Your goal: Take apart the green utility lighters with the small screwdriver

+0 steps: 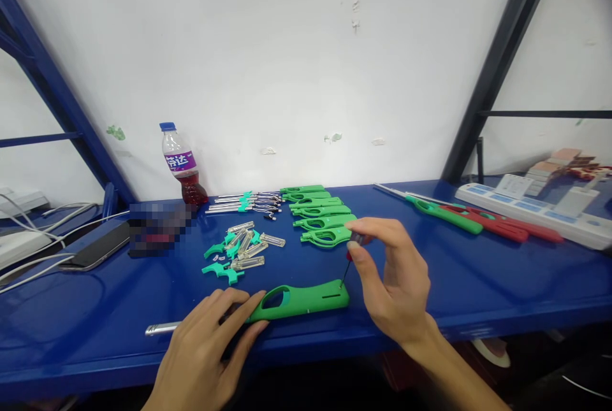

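Note:
A green long-necked lighter [306,301] lies near the table's front edge, its metal tube pointing left. My left hand [210,341] grips it between thumb and fingers, around the neck end of the handle. My right hand [394,277] pinches a small screwdriver [349,258] by its dark grip. The thin shaft slants down, and its tip meets the handle near the right end, beside a dark slot. Beyond the lighter lie teal triggers [224,272] and clear fuel tanks [249,262] in a loose pile. Several green handle shells [322,237] are lined up further back.
Metal tubes with wires [229,208] lie at the back, near a bottle of dark drink [184,169]. At right are finished-looking green [449,216] and red lighters [507,226] and a white power strip [540,213]. A phone [98,245] and white cables lie left.

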Motion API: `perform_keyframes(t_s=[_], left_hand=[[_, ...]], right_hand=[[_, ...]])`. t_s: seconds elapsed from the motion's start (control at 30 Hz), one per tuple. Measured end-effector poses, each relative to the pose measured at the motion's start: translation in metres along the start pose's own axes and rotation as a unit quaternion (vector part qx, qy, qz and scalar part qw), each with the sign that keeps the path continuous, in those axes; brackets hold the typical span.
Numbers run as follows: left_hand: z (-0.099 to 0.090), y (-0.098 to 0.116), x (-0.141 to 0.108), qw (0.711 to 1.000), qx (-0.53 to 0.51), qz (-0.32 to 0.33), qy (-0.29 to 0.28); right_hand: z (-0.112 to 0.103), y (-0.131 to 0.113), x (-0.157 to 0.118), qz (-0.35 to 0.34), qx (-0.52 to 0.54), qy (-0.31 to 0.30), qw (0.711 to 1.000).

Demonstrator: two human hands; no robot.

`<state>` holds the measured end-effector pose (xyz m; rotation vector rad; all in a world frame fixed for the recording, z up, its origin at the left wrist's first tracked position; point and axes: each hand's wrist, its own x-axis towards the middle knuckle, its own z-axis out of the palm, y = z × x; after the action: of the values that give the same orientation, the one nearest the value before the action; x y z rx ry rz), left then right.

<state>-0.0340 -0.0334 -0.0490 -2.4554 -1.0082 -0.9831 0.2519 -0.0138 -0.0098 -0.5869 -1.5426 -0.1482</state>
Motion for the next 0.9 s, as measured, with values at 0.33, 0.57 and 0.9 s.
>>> perform_keyframes(t_s=[0.33, 0.57, 0.9], left_hand=[[0.0009, -0.0008, 0.0013, 1.000, -0.007, -0.001, 0.002], [0.0006, -0.0006, 0.0015, 1.000, -0.011, -0.002, 0.005], [-0.0001, 0.0000, -0.0001, 1.000, -0.014, -0.012, 0.004]], right_hand=[[0.0007, 0.0015, 0.0007, -0.025, -0.005, 0.009, 1.000], [0.0000, -0.0017, 0.0005, -0.012, 0.017, -0.024, 0.999], [0.0013, 0.0000, 0.0001, -0.017, 0.007, -0.042, 0.999]])
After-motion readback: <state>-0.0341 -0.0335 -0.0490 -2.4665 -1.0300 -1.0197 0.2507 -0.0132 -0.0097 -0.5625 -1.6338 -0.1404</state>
